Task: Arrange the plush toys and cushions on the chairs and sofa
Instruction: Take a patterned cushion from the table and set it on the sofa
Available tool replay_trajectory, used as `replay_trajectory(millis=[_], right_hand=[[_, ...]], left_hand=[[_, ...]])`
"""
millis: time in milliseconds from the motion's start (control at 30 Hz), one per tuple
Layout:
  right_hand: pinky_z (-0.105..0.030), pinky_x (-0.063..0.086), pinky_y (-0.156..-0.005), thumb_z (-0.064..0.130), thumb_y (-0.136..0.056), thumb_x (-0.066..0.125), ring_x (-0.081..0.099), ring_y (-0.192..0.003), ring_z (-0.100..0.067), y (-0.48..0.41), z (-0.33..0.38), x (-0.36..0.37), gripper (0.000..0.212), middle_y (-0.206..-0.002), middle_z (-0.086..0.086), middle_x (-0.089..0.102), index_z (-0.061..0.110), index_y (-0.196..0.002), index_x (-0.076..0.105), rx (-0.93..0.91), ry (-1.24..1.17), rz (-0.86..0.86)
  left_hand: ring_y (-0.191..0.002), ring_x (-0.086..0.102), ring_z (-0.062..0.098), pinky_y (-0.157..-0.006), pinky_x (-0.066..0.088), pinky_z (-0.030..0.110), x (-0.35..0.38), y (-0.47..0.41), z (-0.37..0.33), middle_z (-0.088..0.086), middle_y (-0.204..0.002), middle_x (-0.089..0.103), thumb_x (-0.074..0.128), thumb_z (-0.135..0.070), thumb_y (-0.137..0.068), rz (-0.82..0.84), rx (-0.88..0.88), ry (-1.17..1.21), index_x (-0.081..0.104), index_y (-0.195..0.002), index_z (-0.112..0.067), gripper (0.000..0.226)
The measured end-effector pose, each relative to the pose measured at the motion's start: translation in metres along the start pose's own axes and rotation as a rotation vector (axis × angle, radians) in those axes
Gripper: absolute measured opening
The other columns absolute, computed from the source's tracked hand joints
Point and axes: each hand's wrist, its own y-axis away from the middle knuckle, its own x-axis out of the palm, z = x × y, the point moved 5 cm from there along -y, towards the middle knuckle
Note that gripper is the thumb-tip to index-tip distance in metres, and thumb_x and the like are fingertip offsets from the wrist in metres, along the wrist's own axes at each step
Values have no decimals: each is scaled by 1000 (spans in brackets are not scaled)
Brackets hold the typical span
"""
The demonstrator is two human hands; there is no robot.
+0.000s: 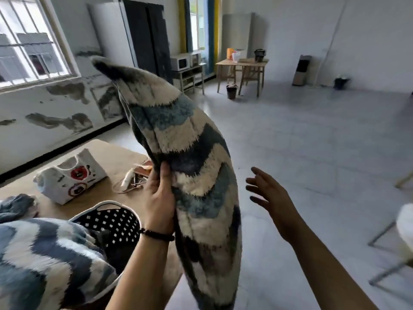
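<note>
My left hand (159, 198) grips the edge of a fluffy cushion (190, 153) with blue, grey and cream zigzag stripes, holding it upright in the middle of the view. Just to the cushion's right, my right hand (270, 198) is open with fingers spread and is not touching it. A second cushion (44, 260) of the same pattern lies at the bottom left, over a black basket (111, 220) with white dots. At the right edge a white soft thing (405, 224) rests on a metal-framed chair (384, 265).
A low beige table (107, 157) at the left carries a white printed bag (71, 175), cables and a bluish cloth (15, 204). Grey tiled floor stretches ahead. At the far wall stand a wooden table (242, 63), microwaves on a shelf (185, 61), and bins.
</note>
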Motion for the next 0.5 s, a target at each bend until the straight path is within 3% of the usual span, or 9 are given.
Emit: replay_trajectory(millis=[67,167,233,333,400,500], right_hand=[[-43,49,-108,61,-80,58,64,-120,-14,22,-19,-39,58,-134,3,65,43,-135,56,39,-44,-149],[-46,42,-113,71,-82,59,57,-130,-17,48,-46,-96,73,-145,1,58,37,-147,50,123,-126,-225],[-51,42,-115,73,-86,58,59,-131,-26,66,-59,-134,69,-144,-9,61,29,-139,63,186,-374,-188],[-46,48,-107,73,-70,71,64,-121,-31,102,-57,-192,73,-131,-16,69,20,-119,77,213,-570,-194],[-47,50,-102,67,-70,74,69,-115,-30,132,-56,-240,69,-126,-15,72,17,-117,78,186,-552,-264],[-52,54,-98,62,-57,90,70,-114,-38,181,-54,-327,86,-121,-15,74,11,-123,71,84,-460,-530]], left_hand=[[-91,69,-3,-79,56,16,31,25,6,-15,-99,77,43,-17,-106,116,-57,36,63,-126,-13,29],[-91,73,3,-73,56,16,79,73,14,-8,-102,78,38,-16,-107,282,-199,98,64,-120,-14,29],[-89,74,6,-70,58,19,115,106,22,0,-105,79,39,-19,-106,404,-302,76,65,-120,-12,30],[-71,69,-11,-59,52,7,169,146,36,-15,-92,77,38,-16,-106,573,-309,-7,61,-113,-21,24],[-73,68,-14,-61,51,5,213,176,47,-16,-102,74,40,-19,-106,665,-350,-77,60,-113,-25,22],[-99,73,5,-75,58,17,283,213,70,-9,-111,77,42,-30,-105,774,-385,-140,65,-122,-23,30]])
